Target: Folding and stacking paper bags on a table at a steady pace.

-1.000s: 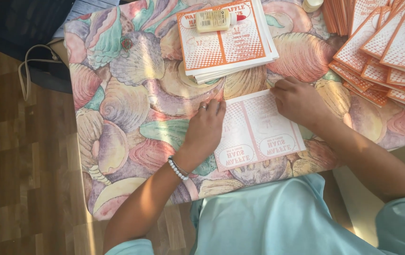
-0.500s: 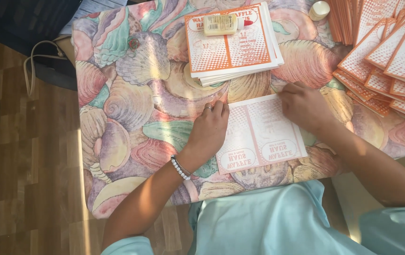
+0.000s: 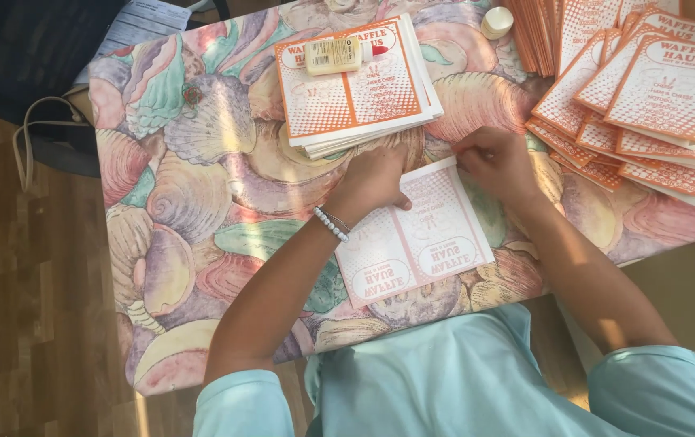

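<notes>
Left hand (image 3: 373, 182) lies palm down, fingers loosely curled, pressing on the top left part of a pale printed sheet (image 3: 416, 235) with faint orange dots, and a beaded bracelet (image 3: 330, 224) circles its wrist. Right hand (image 3: 497, 162) rests at the sheet's top right corner, fingers bent and seemingly pinching the paper edge, though the exact grip is hidden by the knuckles. That sheet lies flat near the front edge of a table covered in a pastel seashell-patterned cloth (image 3: 201, 186), slightly turned. Just beyond the left hand sits a neat stack of orange-and-white flyers (image 3: 359, 101), with a small pale yellow bottle (image 3: 333, 56) lying on its top. To the right, close to the right hand, overlapping fanned piles of orange flyers (image 3: 655, 105) crowd the corner. A small round white cap (image 3: 496, 22) stands between the piles at the far edge.
</notes>
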